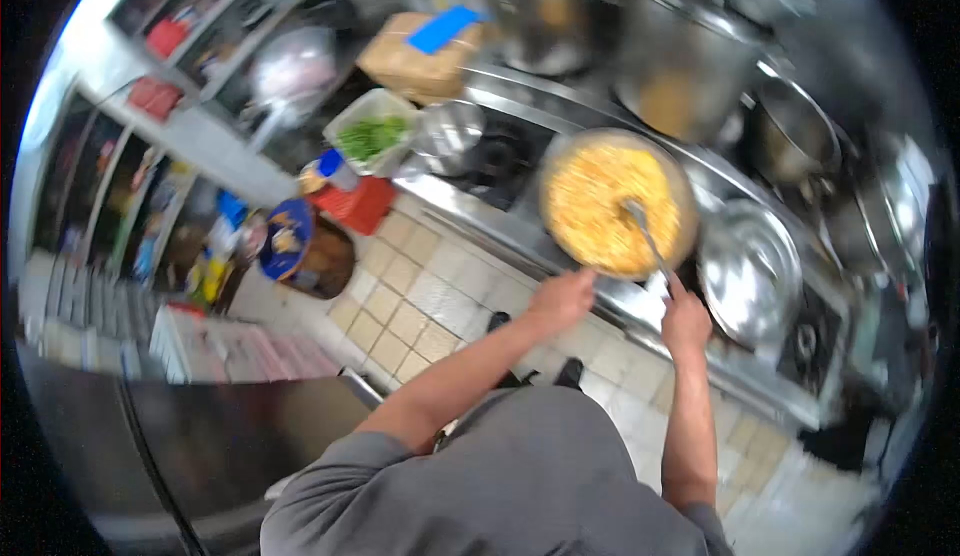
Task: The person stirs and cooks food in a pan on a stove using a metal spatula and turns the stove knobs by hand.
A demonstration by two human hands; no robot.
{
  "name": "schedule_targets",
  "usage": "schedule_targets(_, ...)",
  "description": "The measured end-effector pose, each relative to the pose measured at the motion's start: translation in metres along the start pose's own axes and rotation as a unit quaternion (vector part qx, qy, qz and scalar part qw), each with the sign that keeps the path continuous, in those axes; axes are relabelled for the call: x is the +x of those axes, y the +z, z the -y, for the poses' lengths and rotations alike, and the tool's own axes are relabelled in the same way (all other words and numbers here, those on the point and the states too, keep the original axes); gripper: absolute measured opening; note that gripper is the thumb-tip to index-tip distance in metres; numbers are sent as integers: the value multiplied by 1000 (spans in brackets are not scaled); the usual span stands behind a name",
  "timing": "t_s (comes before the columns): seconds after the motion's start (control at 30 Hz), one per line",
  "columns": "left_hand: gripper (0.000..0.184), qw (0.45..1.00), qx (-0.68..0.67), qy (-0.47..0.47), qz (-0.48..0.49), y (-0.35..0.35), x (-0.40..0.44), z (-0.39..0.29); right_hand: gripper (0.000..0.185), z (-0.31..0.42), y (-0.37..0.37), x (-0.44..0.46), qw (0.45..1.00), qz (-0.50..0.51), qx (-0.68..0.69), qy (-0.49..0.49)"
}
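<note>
A wide round pan (692, 191) sits on the stove, filled with yellow-orange food (600, 206) that looks like scrambled egg, though blur hides its detail. My left hand (562, 299) is closed at the pan's near edge, gripping it there; whether by rim or handle I cannot tell. My right hand (686, 324) is wrapped round the handle of a long metal utensil (652, 241). Its head rests in the food right of the pan's middle, partly sunk, so its exact shape is unclear.
Right of the pan lies a shiny metal bowl or lid (750, 271). Large pots (685, 66) line the back. To the left are a steel bowl (450, 136), a tub of chopped greens (400, 161) and a cardboard box (410, 61). A bin (330, 261) stands on the tiled floor.
</note>
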State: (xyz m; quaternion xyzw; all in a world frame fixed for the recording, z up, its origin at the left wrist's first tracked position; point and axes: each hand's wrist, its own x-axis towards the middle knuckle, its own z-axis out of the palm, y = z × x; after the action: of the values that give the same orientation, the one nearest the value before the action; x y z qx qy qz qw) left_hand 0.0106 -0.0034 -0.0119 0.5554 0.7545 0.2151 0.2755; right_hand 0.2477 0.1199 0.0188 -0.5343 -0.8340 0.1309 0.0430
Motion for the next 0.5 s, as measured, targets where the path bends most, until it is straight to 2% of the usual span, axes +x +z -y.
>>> schedule_targets(0.07,27,999,17,6,-38,6,0,4,45,11,-45,-8,999,6,17,37)
schedule_targets(0.1,27,1000,10,18,-20,8,-2,3,44,11,-68,-13,999,9,23,39)
schedule_targets(0.2,24,998,37,9,-45,6,-2,-1,42,-9,-119,-27,999,-19,-36,-29)
schedule_targets(0.33,25,999,45,1,-22,-3,-3,-7,39,-3,-188,-55,995,7,-92,-37)
schedule_targets(0.43,25,999,48,3,-17,1,1,0,39,-13,-170,-54,992,37,-100,-71)
schedule_targets(0.47,24,999,44,12,-23,5,1,4,44,-2,-156,-44,987,91,-131,-37)
schedule_targets(0.5,24,999,43,13,-20,5,0,3,45,-1,-131,-32,987,101,-123,-23)
